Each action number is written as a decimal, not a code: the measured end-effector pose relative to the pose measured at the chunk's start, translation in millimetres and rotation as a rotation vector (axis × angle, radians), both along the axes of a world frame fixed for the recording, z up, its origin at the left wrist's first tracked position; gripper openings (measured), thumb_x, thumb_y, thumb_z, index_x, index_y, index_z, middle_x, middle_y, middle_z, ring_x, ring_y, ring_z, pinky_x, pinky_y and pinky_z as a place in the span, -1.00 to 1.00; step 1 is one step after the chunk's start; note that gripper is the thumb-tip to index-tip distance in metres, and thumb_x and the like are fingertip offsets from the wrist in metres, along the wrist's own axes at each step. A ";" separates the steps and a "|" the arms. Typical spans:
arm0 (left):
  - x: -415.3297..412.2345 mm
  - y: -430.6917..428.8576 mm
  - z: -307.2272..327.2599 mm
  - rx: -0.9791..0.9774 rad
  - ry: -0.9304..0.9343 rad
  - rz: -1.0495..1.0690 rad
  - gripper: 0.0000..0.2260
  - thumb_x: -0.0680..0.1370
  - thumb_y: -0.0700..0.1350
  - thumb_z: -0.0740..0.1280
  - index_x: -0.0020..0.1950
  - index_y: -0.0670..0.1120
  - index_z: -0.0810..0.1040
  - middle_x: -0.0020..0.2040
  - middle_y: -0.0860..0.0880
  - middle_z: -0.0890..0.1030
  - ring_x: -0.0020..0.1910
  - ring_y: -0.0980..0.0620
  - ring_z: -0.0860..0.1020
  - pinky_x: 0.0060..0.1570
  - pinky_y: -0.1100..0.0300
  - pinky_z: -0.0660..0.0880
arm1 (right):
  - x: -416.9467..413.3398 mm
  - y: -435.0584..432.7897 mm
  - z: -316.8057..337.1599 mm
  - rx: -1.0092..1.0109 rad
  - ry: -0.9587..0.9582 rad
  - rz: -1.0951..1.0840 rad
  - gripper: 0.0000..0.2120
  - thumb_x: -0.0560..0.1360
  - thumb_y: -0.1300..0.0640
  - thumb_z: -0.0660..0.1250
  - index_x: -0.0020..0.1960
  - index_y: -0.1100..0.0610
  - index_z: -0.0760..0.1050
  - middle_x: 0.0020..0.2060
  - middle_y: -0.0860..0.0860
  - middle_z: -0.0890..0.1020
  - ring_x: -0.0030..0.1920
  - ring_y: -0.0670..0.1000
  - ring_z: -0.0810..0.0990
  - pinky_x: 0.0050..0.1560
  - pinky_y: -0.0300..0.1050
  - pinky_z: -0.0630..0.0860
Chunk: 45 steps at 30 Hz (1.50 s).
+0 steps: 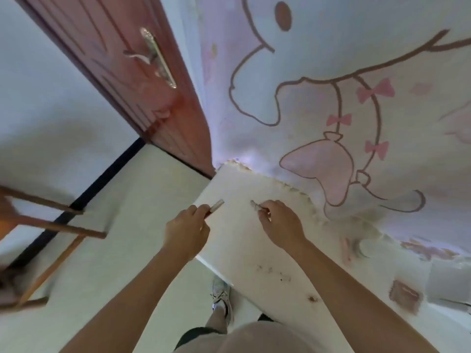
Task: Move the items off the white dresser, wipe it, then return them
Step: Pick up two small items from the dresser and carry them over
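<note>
Fingers (201, 208) of the left hand (187, 233) curl round a small pale cylindrical tube with a dark red base (216, 206), so its pale end juts forward past the knuckles. On the right hand (280, 222), thumb and forefinger pinch a thin greyish stick-like item (254, 204), too blurred for me to name. Both pieces hang close over the white dresser top with its scalloped back trim (242, 250), near its door-side end. I cannot tell whether either touches the surface. I judge the grips suit slim, light things: one per hand, carried off in a single trip. Dark specks and smears (272, 271) mark the top nearer the person, so I read the wipe as not yet done and these as items coming off.

Edges matter here. The left hand sits over the dresser's outer corner, with pale tiled floor (127, 225) open below it. Leftward, a wooden chair frame (58, 225) stands well apart, and a reddish-brown door with a silver lever handle (122, 72) lies beyond the dresser's end. The cartoon-painted wall (331, 59) closes off the back edge. Far right, a pinkish-brown rectangular object (405, 294) and a white box (448, 284) seem to lie on the same top.
</note>
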<state>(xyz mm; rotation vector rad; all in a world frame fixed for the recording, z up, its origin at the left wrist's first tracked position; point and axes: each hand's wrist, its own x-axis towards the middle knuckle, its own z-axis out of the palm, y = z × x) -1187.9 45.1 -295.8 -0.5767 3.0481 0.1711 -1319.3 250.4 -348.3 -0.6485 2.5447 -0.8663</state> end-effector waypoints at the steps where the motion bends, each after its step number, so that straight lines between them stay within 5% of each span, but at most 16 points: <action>1: 20.6 -11.2 5.2 -0.002 0.017 0.073 -0.72 0.42 -0.16 0.41 0.12 -0.02 0.56 -0.19 -0.01 0.57 -0.31 -0.08 0.55 -0.44 0.06 0.54 | 4.9 -19.9 4.0 -0.033 0.006 0.049 -0.83 0.61 0.00 0.20 0.05 0.01 0.54 -0.13 -0.05 0.53 -0.14 0.00 0.55 -0.18 -0.08 0.45; 9: 191.8 -107.1 59.2 -0.127 0.298 0.434 -0.84 0.52 -0.19 0.37 0.09 -0.05 0.59 -0.14 0.01 0.56 -0.24 -0.06 0.54 -0.45 0.10 0.49 | 94.9 -180.0 58.4 -0.309 0.065 0.375 -0.87 0.55 0.08 0.32 0.07 -0.01 0.59 -0.08 -0.14 0.59 -0.09 -0.14 0.56 -0.11 -0.23 0.44; 14: 316.4 -184.3 73.5 -0.186 0.346 0.579 -0.82 0.55 -0.20 0.35 0.13 -0.06 0.58 -0.05 -0.01 0.58 -0.17 -0.08 0.55 -0.40 0.05 0.52 | 180.8 -303.8 77.7 -0.373 0.087 0.526 -0.86 0.54 0.06 0.34 0.09 -0.03 0.60 -0.04 -0.15 0.61 -0.09 -0.16 0.59 -0.05 -0.21 0.52; 18: 416.6 -249.1 88.9 -0.185 0.354 0.683 -0.81 0.52 -0.19 0.39 0.12 -0.04 0.59 -0.09 0.02 0.56 -0.22 -0.04 0.55 -0.40 0.03 0.55 | 266.5 -398.7 94.2 -0.387 0.073 0.616 -0.87 0.55 0.04 0.35 0.09 -0.03 0.59 -0.02 -0.16 0.60 -0.06 -0.20 0.58 -0.10 -0.39 0.43; 23: 500.1 -320.6 111.0 -0.189 0.357 0.786 -0.82 0.48 -0.17 0.44 0.07 -0.04 0.61 -0.10 0.03 0.61 -0.20 -0.04 0.59 -0.37 0.10 0.54 | 355.0 -492.1 116.5 -0.428 0.075 0.760 -0.84 0.56 0.02 0.35 0.11 0.00 0.59 0.00 -0.14 0.60 -0.02 -0.17 0.58 -0.03 -0.25 0.53; 33: 552.4 -451.7 91.4 -0.238 0.382 0.835 -0.87 0.46 -0.16 0.47 -0.02 -0.04 0.61 -0.16 0.05 0.62 -0.28 0.01 0.58 -0.43 0.27 0.31 | 419.1 -653.5 107.9 -0.453 0.044 0.855 -0.87 0.54 0.00 0.35 0.07 -0.05 0.60 -0.05 -0.19 0.63 -0.03 -0.20 0.57 -0.07 -0.22 0.55; 39: 557.5 -571.0 76.5 -0.276 0.407 0.848 -0.81 0.44 -0.28 0.46 0.01 -0.08 0.62 -0.15 -0.02 0.61 -0.26 -0.10 0.58 -0.40 0.07 0.50 | 433.4 -789.6 95.3 -0.471 0.000 0.897 -0.92 0.54 0.06 0.36 0.01 -0.08 0.60 -0.09 -0.21 0.62 -0.08 -0.24 0.56 -0.13 -0.40 0.46; 45: 553.3 -706.6 85.2 -0.237 0.308 0.965 -0.77 0.44 -0.21 0.49 0.05 -0.04 0.60 -0.09 -0.01 0.63 -0.15 -0.08 0.61 -0.19 -0.02 0.58 | 432.1 -946.2 95.0 -0.477 -0.019 0.921 -0.90 0.54 0.04 0.38 0.05 -0.07 0.60 -0.06 -0.19 0.61 -0.06 -0.18 0.57 -0.07 -0.25 0.55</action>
